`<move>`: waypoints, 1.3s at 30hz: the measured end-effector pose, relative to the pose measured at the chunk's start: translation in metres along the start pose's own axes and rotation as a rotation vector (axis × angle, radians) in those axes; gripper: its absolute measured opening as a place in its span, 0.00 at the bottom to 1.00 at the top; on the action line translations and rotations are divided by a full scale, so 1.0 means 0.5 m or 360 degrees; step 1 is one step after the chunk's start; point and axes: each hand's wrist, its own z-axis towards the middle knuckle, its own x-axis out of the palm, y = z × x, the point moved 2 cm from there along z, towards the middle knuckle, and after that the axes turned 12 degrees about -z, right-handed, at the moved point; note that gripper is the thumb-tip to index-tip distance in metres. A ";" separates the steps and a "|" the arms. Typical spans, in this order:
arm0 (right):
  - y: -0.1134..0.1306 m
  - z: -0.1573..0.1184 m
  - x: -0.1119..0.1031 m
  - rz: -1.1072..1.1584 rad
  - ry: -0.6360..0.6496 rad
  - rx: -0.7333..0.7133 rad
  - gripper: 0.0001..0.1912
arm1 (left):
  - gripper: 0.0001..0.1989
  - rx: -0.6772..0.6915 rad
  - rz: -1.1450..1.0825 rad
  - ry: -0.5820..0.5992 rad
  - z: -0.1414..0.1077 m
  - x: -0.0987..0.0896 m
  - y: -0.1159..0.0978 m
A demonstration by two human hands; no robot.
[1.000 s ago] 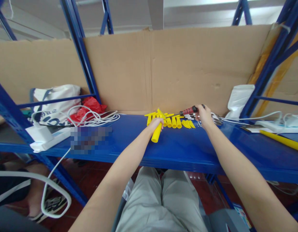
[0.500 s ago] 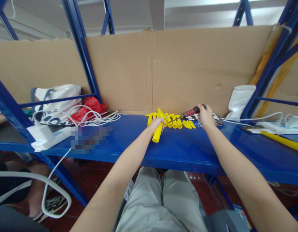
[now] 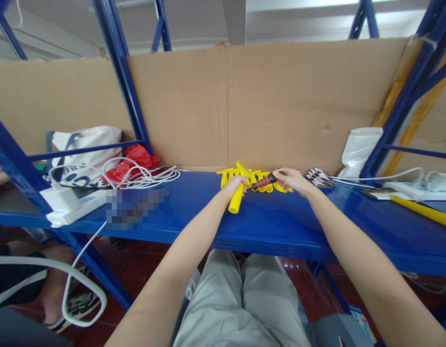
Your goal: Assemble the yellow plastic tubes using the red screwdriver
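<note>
My left hand (image 3: 237,185) is closed around a yellow plastic tube-shaped handle (image 3: 236,202), its open round end tilted toward me. A screwdriver (image 3: 265,181) with a red and black grip is held by the rear in my right hand (image 3: 288,179). The screwdriver points left at the yellow handle, its tip by my left fingers; whether it sits inside the plastic is hidden. Behind lie several similar yellow handles (image 3: 257,173) in a row, partly covered by the screwdriver. Small flat yellow pieces (image 3: 283,188) lie under and beside my right hand.
The blue shelf (image 3: 194,219) has cardboard (image 3: 280,106) standing behind it. Black-and-white pieces (image 3: 319,177) and a white bag (image 3: 360,152) are at right, with a long yellow tube (image 3: 423,211). Left are white cables (image 3: 150,178), a power strip (image 3: 80,209) and a red bag (image 3: 136,159).
My right hand has moved left with the screwdriver, whose grip is now close to my left hand, less shaft showing. My left hand and the yellow handle stay about where they were.
</note>
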 end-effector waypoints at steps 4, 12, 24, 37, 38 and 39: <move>-0.012 -0.004 0.026 -0.0190 0.0297 -0.0035 0.15 | 0.06 -0.0016 0.0007 0.0033 0.001 0.002 0.002; -0.029 0.010 0.054 -0.0488 0.0286 -0.0359 0.11 | 0.07 0.0017 0.0099 0.0200 0.000 0.011 0.004; -0.008 0.017 0.052 -0.0593 -0.0186 -0.0482 0.02 | 0.07 -0.0003 0.0196 0.0478 -0.016 0.024 0.005; -0.012 0.016 0.058 -0.0375 -0.0137 -0.0446 0.06 | 0.03 -0.0037 0.0228 0.0534 -0.028 0.032 0.001; -0.011 0.015 0.058 -0.0380 -0.0121 -0.0447 0.05 | 0.03 -0.0038 0.0233 0.0531 -0.028 0.033 0.001; -0.010 0.015 0.058 -0.0386 -0.0105 -0.0452 0.05 | 0.03 -0.0039 0.0236 0.0525 -0.029 0.033 0.001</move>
